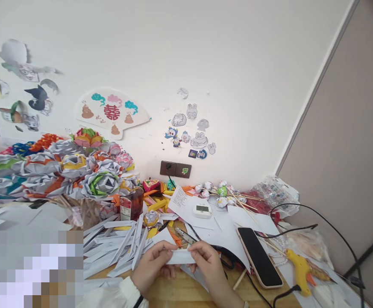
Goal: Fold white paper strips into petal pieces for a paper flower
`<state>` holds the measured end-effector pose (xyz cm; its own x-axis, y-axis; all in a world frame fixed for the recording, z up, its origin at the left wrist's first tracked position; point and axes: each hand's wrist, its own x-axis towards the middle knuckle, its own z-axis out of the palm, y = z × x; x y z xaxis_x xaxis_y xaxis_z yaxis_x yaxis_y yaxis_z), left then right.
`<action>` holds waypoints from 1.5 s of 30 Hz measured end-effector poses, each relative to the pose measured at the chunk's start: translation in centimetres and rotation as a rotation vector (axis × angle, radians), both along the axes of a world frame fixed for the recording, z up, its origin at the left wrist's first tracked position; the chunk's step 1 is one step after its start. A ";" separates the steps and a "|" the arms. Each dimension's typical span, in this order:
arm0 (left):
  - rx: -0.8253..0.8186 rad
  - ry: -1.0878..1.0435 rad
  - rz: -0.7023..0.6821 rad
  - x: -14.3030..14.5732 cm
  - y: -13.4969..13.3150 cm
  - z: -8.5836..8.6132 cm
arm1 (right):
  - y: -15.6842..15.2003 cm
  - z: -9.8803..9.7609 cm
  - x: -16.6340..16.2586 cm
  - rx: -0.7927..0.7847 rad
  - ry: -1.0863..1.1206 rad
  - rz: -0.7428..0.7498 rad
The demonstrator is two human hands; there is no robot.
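A small folded strip of white paper (pixel 181 256) is stretched between my two hands above the wooden table (pixel 180 295). My left hand (pixel 156 263) pinches its left end between thumb and fingers. At the other end, my right hand (pixel 208 265) grips it the same way, thumb on top. Just beyond my hands lie scissors (pixel 226 256) with black handles, partly hidden by my right hand, and a grey metal tool, perhaps a cutter (pixel 185 235). Many folded white paper strips (pixel 122 241) are heaped to the left of my left hand.
Folded paper flowers (pixel 103 184) pile up at the back left, beside a reddish box (pixel 131 205). A white timer (pixel 202 209) rests on papers behind my hands. On the right are a phone (pixel 259 256), a yellow glue gun (pixel 301 271) and black cables (pixel 330 218).
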<state>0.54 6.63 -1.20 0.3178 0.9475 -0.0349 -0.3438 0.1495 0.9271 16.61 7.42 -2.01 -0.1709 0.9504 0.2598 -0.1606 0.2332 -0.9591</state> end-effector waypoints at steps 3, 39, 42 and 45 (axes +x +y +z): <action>-0.012 0.041 0.004 0.1 -0.1 0.2 | 0.0 -0.4 0.1 0.039 -0.041 -0.010; 0.135 0.397 0.135 0.6 -0.2 0.0 | 0.4 -1.0 0.0 0.036 -0.293 -0.024; 0.136 0.417 0.150 0.5 -0.2 0.1 | 0.4 -1.1 0.1 0.031 -0.297 -0.020; 0.148 0.442 0.158 0.5 -0.3 0.0 | 0.4 -1.2 0.1 0.031 -0.298 -0.011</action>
